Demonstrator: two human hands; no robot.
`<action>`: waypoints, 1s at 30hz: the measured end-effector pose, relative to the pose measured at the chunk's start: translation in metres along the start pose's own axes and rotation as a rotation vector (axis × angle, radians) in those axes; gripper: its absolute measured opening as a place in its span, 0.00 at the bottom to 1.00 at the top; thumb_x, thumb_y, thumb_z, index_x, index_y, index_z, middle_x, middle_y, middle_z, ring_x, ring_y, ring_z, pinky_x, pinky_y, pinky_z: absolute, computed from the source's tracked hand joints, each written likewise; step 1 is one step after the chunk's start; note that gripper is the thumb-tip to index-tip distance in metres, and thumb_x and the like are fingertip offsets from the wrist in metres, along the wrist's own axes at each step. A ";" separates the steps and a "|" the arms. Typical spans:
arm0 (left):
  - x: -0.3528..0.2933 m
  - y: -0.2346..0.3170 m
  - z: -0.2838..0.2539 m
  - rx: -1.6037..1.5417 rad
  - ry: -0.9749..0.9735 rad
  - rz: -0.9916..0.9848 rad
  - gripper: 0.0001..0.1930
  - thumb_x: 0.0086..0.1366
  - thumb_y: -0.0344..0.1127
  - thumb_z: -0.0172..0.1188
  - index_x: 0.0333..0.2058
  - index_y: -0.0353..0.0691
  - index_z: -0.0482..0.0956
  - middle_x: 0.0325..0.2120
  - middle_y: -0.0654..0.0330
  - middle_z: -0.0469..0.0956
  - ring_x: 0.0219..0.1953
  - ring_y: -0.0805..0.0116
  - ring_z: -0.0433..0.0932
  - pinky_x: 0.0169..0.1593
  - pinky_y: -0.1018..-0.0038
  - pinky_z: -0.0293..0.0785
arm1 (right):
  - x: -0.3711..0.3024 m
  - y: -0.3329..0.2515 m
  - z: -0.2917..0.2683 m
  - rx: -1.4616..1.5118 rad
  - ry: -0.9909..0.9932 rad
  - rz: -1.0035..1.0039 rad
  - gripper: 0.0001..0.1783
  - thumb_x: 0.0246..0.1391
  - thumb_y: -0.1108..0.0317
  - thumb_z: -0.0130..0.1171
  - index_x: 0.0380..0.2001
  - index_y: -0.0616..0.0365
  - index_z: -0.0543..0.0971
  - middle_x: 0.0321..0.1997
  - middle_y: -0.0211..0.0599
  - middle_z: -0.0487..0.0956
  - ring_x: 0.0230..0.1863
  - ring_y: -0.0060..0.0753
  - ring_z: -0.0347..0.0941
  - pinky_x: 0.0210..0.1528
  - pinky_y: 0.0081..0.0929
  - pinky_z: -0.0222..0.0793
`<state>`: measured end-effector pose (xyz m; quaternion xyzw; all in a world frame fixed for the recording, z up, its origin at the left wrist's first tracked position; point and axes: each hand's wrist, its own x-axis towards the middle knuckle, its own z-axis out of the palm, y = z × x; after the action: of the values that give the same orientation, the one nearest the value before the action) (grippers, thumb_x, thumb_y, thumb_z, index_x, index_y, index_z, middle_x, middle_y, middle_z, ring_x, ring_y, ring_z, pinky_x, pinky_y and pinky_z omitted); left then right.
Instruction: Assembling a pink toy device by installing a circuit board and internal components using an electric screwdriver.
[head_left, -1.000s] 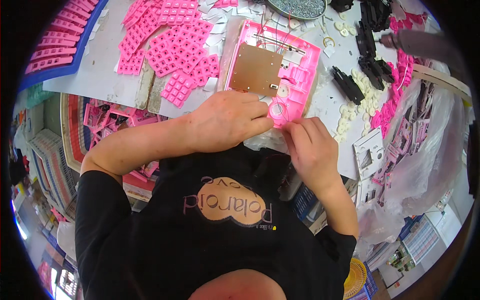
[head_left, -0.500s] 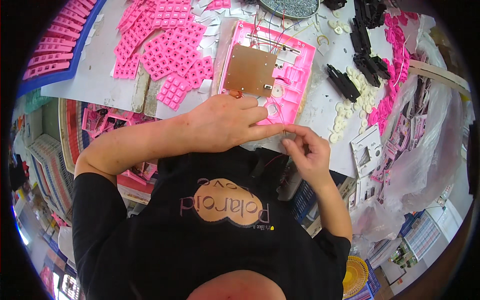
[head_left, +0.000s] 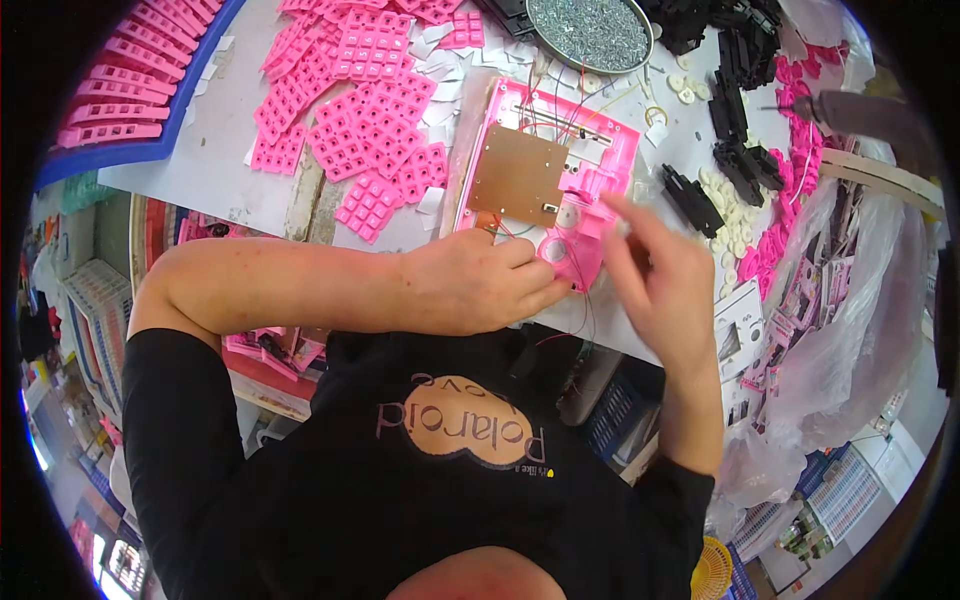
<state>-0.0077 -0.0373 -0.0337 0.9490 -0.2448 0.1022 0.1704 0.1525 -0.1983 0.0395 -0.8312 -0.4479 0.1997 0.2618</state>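
Observation:
A pink plastic casing (head_left: 608,155) lies open side up on the table in front of me. A brown circuit board (head_left: 520,172) sits in it, with thin coloured wires running from it. My left hand (head_left: 490,285) is at the casing's near edge, its fingers curled and closed on the rim. Thin wires (head_left: 588,318) hang over that edge beside its fingertips. Over the casing's right side, my right hand (head_left: 660,275) is smeared by motion; its index finger and thumb are apart and nothing shows between them.
Pink keypads (head_left: 375,125) are heaped left of the casing, near a blue crate (head_left: 180,140). Behind stands a round tray of screws (head_left: 590,35). Black parts (head_left: 690,200), white discs (head_left: 735,215) and a grey tool with a thin tip (head_left: 860,115) are at the right.
My right hand has left the wires at the near edge and risen over the casing's right side. My left hand has drawn back along the rim. A grey tool has appeared at the right.

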 end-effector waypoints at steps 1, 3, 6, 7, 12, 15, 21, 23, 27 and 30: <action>-0.001 0.001 0.000 -0.010 0.004 0.001 0.25 0.58 0.36 0.57 0.56 0.40 0.77 0.31 0.67 0.71 0.35 0.71 0.73 0.32 0.72 0.74 | 0.016 0.006 0.012 0.002 0.055 -0.036 0.12 0.57 0.69 0.62 0.43 0.58 0.84 0.23 0.45 0.80 0.25 0.46 0.80 0.30 0.37 0.74; 0.002 0.000 -0.002 -0.048 -0.001 -0.003 0.25 0.58 0.36 0.58 0.56 0.41 0.77 0.32 0.66 0.72 0.35 0.69 0.74 0.32 0.71 0.75 | 0.031 0.012 0.023 -0.026 0.133 -0.048 0.09 0.57 0.68 0.61 0.38 0.58 0.85 0.24 0.46 0.81 0.26 0.47 0.80 0.30 0.37 0.74; 0.008 -0.008 -0.012 -0.200 -0.032 -0.081 0.23 0.58 0.35 0.61 0.54 0.42 0.78 0.33 0.64 0.74 0.37 0.64 0.76 0.33 0.67 0.75 | 0.041 0.010 0.026 -0.063 0.201 -0.014 0.08 0.57 0.68 0.62 0.36 0.59 0.85 0.24 0.45 0.81 0.24 0.41 0.79 0.29 0.34 0.72; 0.013 -0.020 -0.018 -0.313 -0.034 -0.124 0.22 0.58 0.35 0.62 0.53 0.43 0.79 0.33 0.62 0.75 0.38 0.62 0.76 0.34 0.66 0.75 | 0.041 0.012 0.027 -0.064 0.232 -0.008 0.08 0.58 0.68 0.62 0.37 0.60 0.85 0.22 0.43 0.81 0.21 0.35 0.77 0.28 0.30 0.71; 0.045 -0.086 -0.024 0.029 0.283 -0.485 0.10 0.59 0.38 0.66 0.37 0.42 0.82 0.32 0.58 0.76 0.40 0.57 0.77 0.42 0.62 0.72 | 0.043 0.006 0.036 -0.065 0.291 0.024 0.09 0.57 0.69 0.62 0.37 0.61 0.85 0.21 0.43 0.81 0.20 0.32 0.78 0.27 0.28 0.71; 0.049 -0.092 -0.011 0.037 0.226 -0.454 0.09 0.58 0.39 0.67 0.33 0.40 0.81 0.31 0.59 0.75 0.39 0.57 0.77 0.43 0.61 0.69 | 0.041 0.004 0.038 -0.105 0.288 0.059 0.09 0.57 0.69 0.62 0.38 0.61 0.85 0.21 0.44 0.81 0.21 0.35 0.79 0.28 0.30 0.72; 0.018 -0.086 -0.025 -0.065 0.484 -0.479 0.06 0.58 0.33 0.67 0.31 0.39 0.79 0.29 0.60 0.76 0.36 0.59 0.76 0.40 0.63 0.67 | 0.059 0.005 0.042 -0.149 0.267 0.096 0.13 0.57 0.59 0.62 0.32 0.59 0.84 0.27 0.47 0.83 0.28 0.50 0.82 0.34 0.42 0.76; 0.006 -0.080 -0.026 -0.084 0.519 -0.553 0.05 0.58 0.31 0.66 0.31 0.38 0.79 0.29 0.59 0.77 0.35 0.58 0.76 0.40 0.64 0.67 | 0.074 -0.007 0.041 -0.273 0.208 0.107 0.16 0.57 0.57 0.64 0.29 0.61 0.83 0.26 0.48 0.83 0.29 0.51 0.82 0.33 0.42 0.76; -0.002 -0.080 -0.017 -0.121 0.557 -0.650 0.05 0.56 0.33 0.65 0.30 0.41 0.79 0.28 0.61 0.76 0.34 0.59 0.77 0.39 0.63 0.65 | 0.095 -0.008 0.046 -0.339 0.164 0.051 0.19 0.54 0.55 0.66 0.26 0.63 0.81 0.25 0.49 0.83 0.29 0.54 0.82 0.32 0.44 0.77; -0.002 -0.084 -0.016 -0.143 0.528 -0.767 0.06 0.56 0.34 0.65 0.30 0.40 0.79 0.29 0.60 0.76 0.36 0.57 0.77 0.41 0.60 0.65 | 0.097 -0.003 0.053 -0.360 0.167 0.016 0.17 0.53 0.58 0.66 0.27 0.64 0.81 0.26 0.50 0.83 0.29 0.54 0.82 0.32 0.43 0.78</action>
<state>0.0310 0.0384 -0.0428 0.8984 0.1689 0.2526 0.3172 0.1710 -0.1004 -0.0090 -0.8818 -0.4464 0.0488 0.1439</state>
